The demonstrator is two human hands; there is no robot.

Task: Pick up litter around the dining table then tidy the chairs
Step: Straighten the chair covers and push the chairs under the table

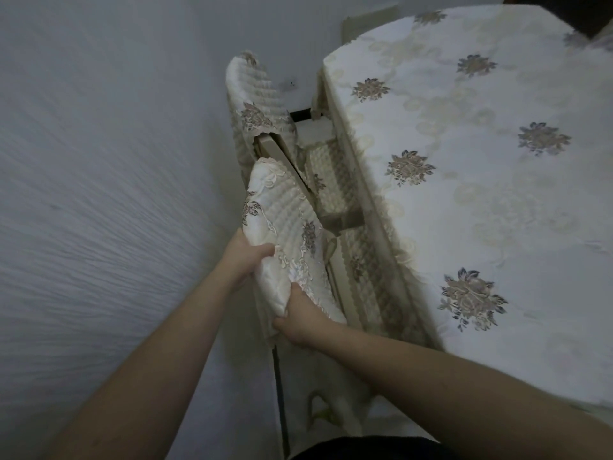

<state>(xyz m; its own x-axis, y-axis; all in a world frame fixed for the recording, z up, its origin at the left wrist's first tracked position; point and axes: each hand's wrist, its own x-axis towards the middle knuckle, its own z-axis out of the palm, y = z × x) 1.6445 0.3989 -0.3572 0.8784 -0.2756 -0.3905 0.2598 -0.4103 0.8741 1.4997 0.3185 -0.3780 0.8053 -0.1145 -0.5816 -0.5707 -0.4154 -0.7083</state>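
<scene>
Both bare forearms reach forward, the left hand and the right hand each curled in a grip.

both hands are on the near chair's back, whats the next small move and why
Probably push the near chair a little toward the table. The left hand and right hand grip its covered backrest, its seat already sits partly under the tablecloth edge, and the far chair beside it looks similarly tucked in.
</scene>
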